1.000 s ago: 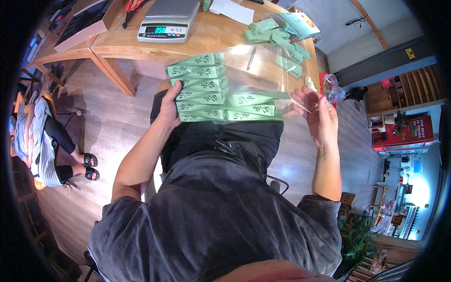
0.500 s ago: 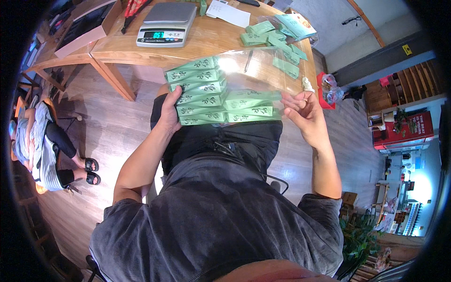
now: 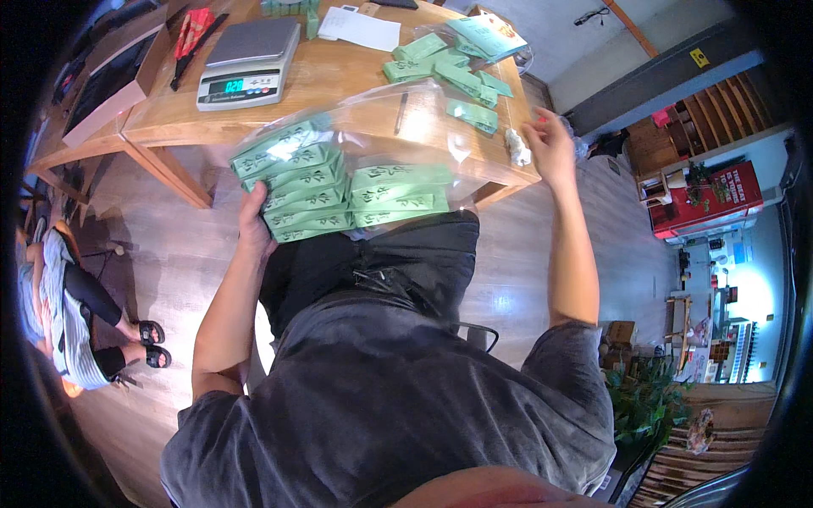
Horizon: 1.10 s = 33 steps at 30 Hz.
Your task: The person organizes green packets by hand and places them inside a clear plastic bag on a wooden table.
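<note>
A clear plastic bag (image 3: pixel 373 127) hangs over my lap at the table's front edge. Stacked inside it are several slim green packets (image 3: pixel 306 201) with dark lettering, in two columns; the left column is taller. My left hand (image 3: pixel 257 222) is closed round the bag's left side, thumb over the packets. My right hand (image 3: pixel 552 151) is off the bag and raised by the table's right corner, fingers apart with nothing visible in them. Closest to it lies a crumpled white wad (image 3: pixel 517 148), perhaps tissue.
The wooden table (image 3: pixel 339 72) bears a digital scale (image 3: pixel 251 61), a white paper (image 3: pixel 360 30), a dark pen-like stick (image 3: pixel 400 112) and a pile of loose green packets (image 3: pixel 457 78). An open cardboard box (image 3: pixel 118 80) stands at left. Another person (image 3: pixel 76 313) sits far left.
My right hand has let go of the bag's right side and moved out right toward the white wad. The bag tilts more in my left hand. The view has shifted, and the scale's reading differs.
</note>
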Each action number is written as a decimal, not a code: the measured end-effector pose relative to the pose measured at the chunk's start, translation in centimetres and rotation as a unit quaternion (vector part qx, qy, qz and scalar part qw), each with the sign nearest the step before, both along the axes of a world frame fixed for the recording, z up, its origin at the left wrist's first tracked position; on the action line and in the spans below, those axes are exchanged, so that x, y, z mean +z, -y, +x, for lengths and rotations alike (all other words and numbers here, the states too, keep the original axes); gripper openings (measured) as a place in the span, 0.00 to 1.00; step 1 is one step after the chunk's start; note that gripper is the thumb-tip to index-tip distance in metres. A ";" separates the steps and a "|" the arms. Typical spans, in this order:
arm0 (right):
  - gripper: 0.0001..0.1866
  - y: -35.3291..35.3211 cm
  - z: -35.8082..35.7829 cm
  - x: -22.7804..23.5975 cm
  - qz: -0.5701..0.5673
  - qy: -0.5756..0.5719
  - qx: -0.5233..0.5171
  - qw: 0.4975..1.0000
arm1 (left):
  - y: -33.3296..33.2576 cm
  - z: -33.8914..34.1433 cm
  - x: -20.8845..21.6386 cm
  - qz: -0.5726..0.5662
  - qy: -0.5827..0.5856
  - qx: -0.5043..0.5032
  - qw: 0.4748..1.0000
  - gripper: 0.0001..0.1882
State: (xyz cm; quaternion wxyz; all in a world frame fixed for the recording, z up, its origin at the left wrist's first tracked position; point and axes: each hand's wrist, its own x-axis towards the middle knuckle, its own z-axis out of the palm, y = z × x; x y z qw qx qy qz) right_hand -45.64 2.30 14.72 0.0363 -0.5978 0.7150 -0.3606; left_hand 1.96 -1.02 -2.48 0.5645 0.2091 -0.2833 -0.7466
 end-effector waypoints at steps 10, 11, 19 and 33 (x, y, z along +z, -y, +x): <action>0.40 11.0 -5.5 -9.3 0.192 -0.233 0.083 0.950 | -0.2 0.3 -0.5 0.017 0.019 0.001 1.000 0.37; 0.41 11.2 -5.7 -9.8 0.192 -0.239 0.083 0.948 | -0.1 0.5 -0.6 0.004 0.028 0.003 1.000 0.38; 0.32 5.1 -1.5 -5.3 0.134 -0.030 0.124 0.983 | -0.4 0.4 -0.1 -0.021 0.037 0.009 0.999 0.39; 0.31 -9.1 4.3 4.9 0.168 0.324 0.301 0.881 | -0.5 0.0 1.4 -0.020 -0.009 -0.026 0.999 0.37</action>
